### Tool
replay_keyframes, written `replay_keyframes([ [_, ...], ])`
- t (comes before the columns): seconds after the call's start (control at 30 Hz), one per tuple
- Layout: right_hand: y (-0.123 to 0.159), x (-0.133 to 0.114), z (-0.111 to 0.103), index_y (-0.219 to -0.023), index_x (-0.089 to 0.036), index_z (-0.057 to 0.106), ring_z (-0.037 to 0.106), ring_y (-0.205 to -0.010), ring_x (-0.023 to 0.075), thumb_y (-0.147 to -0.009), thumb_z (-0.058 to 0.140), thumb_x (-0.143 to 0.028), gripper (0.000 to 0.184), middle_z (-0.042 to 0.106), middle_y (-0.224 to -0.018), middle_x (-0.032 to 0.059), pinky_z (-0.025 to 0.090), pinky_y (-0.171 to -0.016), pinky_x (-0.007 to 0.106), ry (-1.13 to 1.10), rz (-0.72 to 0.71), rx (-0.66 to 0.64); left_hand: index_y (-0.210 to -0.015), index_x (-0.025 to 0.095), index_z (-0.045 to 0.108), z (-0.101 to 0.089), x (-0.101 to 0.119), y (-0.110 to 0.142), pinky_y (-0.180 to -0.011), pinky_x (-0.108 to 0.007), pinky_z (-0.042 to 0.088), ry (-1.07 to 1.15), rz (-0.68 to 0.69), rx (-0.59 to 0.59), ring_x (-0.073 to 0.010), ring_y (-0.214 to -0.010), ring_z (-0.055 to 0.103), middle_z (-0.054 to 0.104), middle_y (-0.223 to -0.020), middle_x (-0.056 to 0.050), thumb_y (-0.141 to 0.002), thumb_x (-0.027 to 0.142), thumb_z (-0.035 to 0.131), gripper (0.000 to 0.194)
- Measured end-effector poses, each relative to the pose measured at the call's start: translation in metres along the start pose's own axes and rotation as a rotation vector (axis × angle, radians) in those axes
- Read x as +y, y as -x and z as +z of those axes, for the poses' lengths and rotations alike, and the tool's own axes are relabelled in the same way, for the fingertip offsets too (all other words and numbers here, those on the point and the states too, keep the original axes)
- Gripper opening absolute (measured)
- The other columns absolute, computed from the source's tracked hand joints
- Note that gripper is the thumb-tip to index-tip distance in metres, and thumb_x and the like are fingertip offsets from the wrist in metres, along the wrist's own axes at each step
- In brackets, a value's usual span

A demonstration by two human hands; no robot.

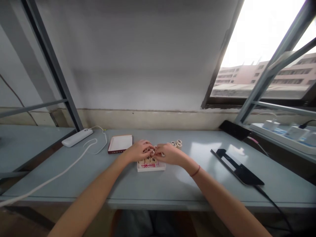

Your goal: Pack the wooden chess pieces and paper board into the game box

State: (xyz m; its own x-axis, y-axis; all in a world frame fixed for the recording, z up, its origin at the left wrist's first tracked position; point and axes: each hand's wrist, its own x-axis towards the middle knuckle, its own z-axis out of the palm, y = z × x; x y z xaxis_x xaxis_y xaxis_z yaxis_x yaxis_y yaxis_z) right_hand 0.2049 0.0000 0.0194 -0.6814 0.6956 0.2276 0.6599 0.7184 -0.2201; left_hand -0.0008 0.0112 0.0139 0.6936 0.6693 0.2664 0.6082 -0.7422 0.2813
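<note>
A white box [151, 169] with round wooden Chinese chess pieces [148, 159] in it stands on the desk, a red-patterned sheet under the pieces. My left hand [138, 150] reaches over the box's left side, thumb and fingers closed around some pieces. From the right, my right hand [171, 153] comes over the box with its fingers pinched together on a piece; they partly hide it. Just behind the right hand, several more pieces [178, 143] lie on the desk. To the left lies the red-edged box lid [120, 143], its white inside facing up.
A white power bank [77, 137] with a white cable [61, 172] lies at left. On the right are a black phone-like device [238, 167] with a cable, a dark case [234, 129] and a power strip [283, 135]. Metal frame posts [58, 77] flank the desk.
</note>
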Motion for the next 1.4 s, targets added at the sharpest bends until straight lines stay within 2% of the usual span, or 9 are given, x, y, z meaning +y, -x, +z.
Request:
replay_keyframes([
  [0.13, 0.004, 0.054, -0.006, -0.078, -0.018, 0.066, 0.055, -0.084, 0.0182, -0.085, 0.040, -0.029, 0.029, 0.065, -0.088, 0.0080, 0.036, -0.077, 0.026, 0.066, 0.227, 0.236, -0.122, 0.028, 0.051, 0.006, 0.005, 0.002, -0.098, -0.040, 0.032, -0.072, -0.037, -0.025, -0.0246, -0.113, 0.045, 0.049, -0.124, -0.008, -0.081, 0.049, 0.050, 0.046],
  [0.27, 0.008, 0.098, -0.007, -0.064, -0.016, 0.065, 0.057, -0.084, 0.0191, -0.089, 0.029, -0.036, 0.049, 0.067, -0.083, 0.0098, 0.033, -0.088, 0.029, 0.054, 0.359, 0.149, -0.126, 0.032, 0.047, 0.014, 0.003, 0.003, -0.100, -0.044, 0.028, -0.111, -0.093, -0.064, -0.0275, -0.119, 0.040, 0.043, -0.131, -0.007, -0.075, 0.055, 0.055, 0.057],
  [0.37, 0.008, 0.105, -0.005, -0.064, -0.016, 0.064, 0.058, -0.080, 0.0183, -0.089, 0.025, -0.037, 0.051, 0.067, -0.079, 0.0086, 0.035, -0.084, 0.028, 0.001, 0.398, 0.073, -0.126, 0.033, 0.045, 0.017, 0.000, 0.003, -0.100, -0.043, 0.028, -0.104, -0.108, -0.084, -0.0269, -0.118, 0.040, 0.042, -0.132, -0.006, -0.076, 0.054, 0.054, 0.055],
  [0.6, 0.004, 0.093, -0.003, -0.075, -0.017, 0.066, 0.057, -0.078, 0.0176, -0.089, 0.023, -0.039, 0.050, 0.066, -0.078, 0.0067, 0.038, -0.075, 0.026, -0.041, 0.354, 0.095, -0.122, 0.032, 0.048, 0.016, 0.003, 0.003, -0.099, -0.042, 0.030, -0.058, -0.106, -0.093, -0.0265, -0.116, 0.044, 0.044, -0.129, -0.006, -0.078, 0.050, 0.052, 0.048],
  [0.83, 0.003, 0.090, 0.002, -0.063, -0.019, 0.064, 0.057, -0.068, 0.0189, -0.087, 0.029, -0.051, 0.053, 0.062, -0.065, 0.0081, 0.037, -0.062, 0.025, 0.042, 0.541, -0.034, -0.121, 0.033, 0.049, 0.014, 0.005, 0.004, -0.098, -0.042, 0.032, -0.032, -0.116, -0.103, -0.0273, -0.117, 0.043, 0.044, -0.130, -0.006, -0.077, 0.051, 0.052, 0.048],
  [1.0, 0.005, 0.091, -0.003, -0.086, -0.020, 0.067, 0.058, -0.077, 0.0183, -0.085, 0.040, -0.039, 0.033, 0.064, -0.083, 0.0075, 0.039, -0.068, 0.025, 0.013, 0.426, 0.112, -0.124, 0.033, 0.047, 0.016, 0.002, 0.004, -0.099, -0.042, 0.031, -0.048, -0.094, -0.101, -0.0277, -0.116, 0.043, 0.042, -0.131, -0.006, -0.072, 0.051, 0.059, 0.057],
  [1.13, 0.007, 0.064, -0.013, -0.098, -0.021, 0.064, 0.057, -0.076, 0.0149, -0.085, 0.040, -0.033, 0.029, 0.063, -0.096, 0.0064, 0.041, -0.071, 0.025, -0.130, 0.264, 0.199, -0.128, 0.031, 0.043, 0.017, 0.001, 0.004, -0.098, -0.038, 0.034, -0.053, -0.052, -0.087, -0.0258, -0.114, 0.046, 0.042, -0.130, -0.006, -0.073, 0.045, 0.059, 0.059],
  [1.27, 0.007, 0.020, -0.019, -0.100, -0.023, 0.060, 0.055, -0.065, 0.0121, -0.079, 0.052, -0.037, 0.026, 0.064, -0.082, 0.0012, 0.040, -0.061, 0.022, -0.266, 0.154, 0.098, -0.126, 0.028, 0.044, 0.018, 0.001, 0.003, -0.097, -0.036, 0.036, -0.048, -0.023, -0.084, -0.0253, -0.112, 0.047, 0.045, -0.127, -0.007, -0.071, 0.040, 0.062, 0.059],
  [1.4, 0.005, -0.006, -0.014, -0.083, -0.022, 0.063, 0.052, -0.059, 0.0111, -0.072, 0.061, -0.032, 0.015, 0.061, -0.067, -0.0016, 0.036, -0.058, 0.021, -0.214, 0.053, -0.024, -0.125, 0.027, 0.045, 0.018, -0.001, 0.004, -0.098, -0.038, 0.034, -0.061, -0.058, -0.108, -0.0278, -0.115, 0.045, 0.044, -0.129, -0.008, -0.066, 0.040, 0.066, 0.065],
])
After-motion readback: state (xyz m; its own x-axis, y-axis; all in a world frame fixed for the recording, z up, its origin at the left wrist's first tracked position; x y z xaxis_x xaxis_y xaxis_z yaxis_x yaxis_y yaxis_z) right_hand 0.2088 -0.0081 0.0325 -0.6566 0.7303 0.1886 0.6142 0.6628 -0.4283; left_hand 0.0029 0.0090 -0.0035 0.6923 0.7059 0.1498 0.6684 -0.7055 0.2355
